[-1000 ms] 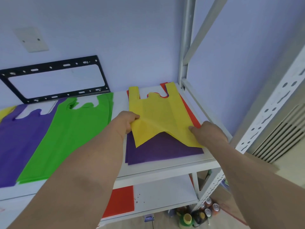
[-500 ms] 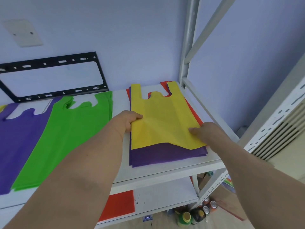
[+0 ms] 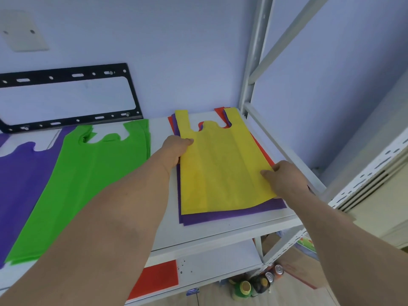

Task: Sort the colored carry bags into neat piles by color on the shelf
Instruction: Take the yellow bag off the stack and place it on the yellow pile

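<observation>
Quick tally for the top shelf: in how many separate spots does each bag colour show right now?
Purple non-woven carry bags: 2 (left pile; layer under the yellow one)
Green non-woven carry bags: 1
Yellow non-woven carry bag: 1
Red non-woven carry bags: 1, bottom of the right stack
Total: 5

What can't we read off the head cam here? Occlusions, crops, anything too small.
- Mixed pile, head view: yellow bag covers the purple bags and red bags; only edges show, count unknown.
- Purple pile: cut off by the left frame edge.
- Green pile: near corner hidden by the left forearm.
- Lower shelf red sheet: partly hidden by the upper shelf.
- Floor cans: labels too small.
</observation>
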